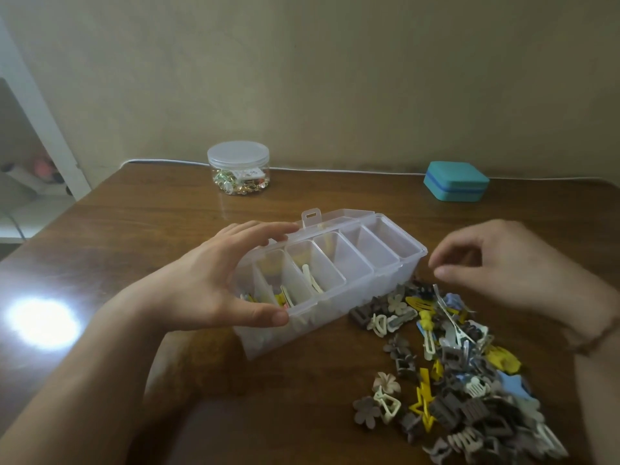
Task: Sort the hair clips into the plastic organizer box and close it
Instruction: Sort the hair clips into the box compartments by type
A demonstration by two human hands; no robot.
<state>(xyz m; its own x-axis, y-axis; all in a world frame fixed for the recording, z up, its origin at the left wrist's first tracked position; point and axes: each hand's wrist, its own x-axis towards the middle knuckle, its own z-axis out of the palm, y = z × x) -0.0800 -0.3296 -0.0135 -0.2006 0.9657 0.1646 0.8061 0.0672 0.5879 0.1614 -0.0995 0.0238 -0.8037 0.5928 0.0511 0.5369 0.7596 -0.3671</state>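
A clear plastic organizer box (379, 283) with several compartments stands open at the table's middle, its lid tipped back. A few cream and yellow clips lie in its left compartments; the right ones look bare. My left hand (214, 280) grips the box's left end, thumb on the front rim, fingers on the back. A pile of hair clips (463, 374) in grey, cream, yellow and blue spreads to the right of the box. Above the pile's far end hovers my right hand (503, 263), fingers curled and slightly apart, holding nothing that I can see.
A round clear jar (239, 169) of small gold items stands at the back. A teal case (456, 180) sits at the back right. A white cable (335, 170) runs along the wall edge. A bright light glare (42, 323) lies on the wooden table at left.
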